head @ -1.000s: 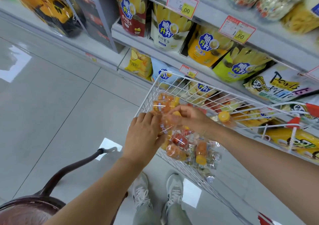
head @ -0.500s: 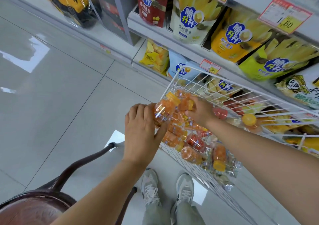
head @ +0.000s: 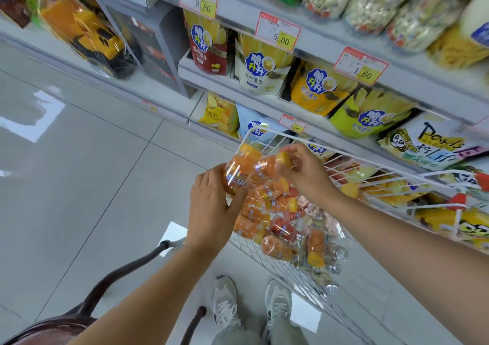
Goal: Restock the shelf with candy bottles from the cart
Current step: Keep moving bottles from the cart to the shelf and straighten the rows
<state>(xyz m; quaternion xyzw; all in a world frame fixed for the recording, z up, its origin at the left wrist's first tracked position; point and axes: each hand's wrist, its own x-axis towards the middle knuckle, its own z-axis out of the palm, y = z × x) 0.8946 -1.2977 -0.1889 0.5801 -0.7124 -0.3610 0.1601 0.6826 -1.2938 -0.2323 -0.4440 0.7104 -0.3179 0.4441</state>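
My left hand (head: 211, 207) grips an orange candy bottle (head: 236, 171) with a yellow cap, lifted above the near corner of the white wire cart (head: 352, 159). My right hand (head: 304, 170) pinches the yellow cap of a second orange candy bottle (head: 267, 166), right beside the first. Several more orange and red candy bottles (head: 277, 223) lie piled in the cart under both hands.
Grey shelves (head: 264, 98) to the right carry snack bags and red price tags (head: 277, 31). A dark brown chair (head: 87, 305) stands at my lower left. My white shoes (head: 225, 302) are on the grey tiled floor beside the cart.
Both hands have risen out of the pile, each with an orange bottle. The left bottle now stands higher above the cart rim, and the view has tilted up toward the shelves.
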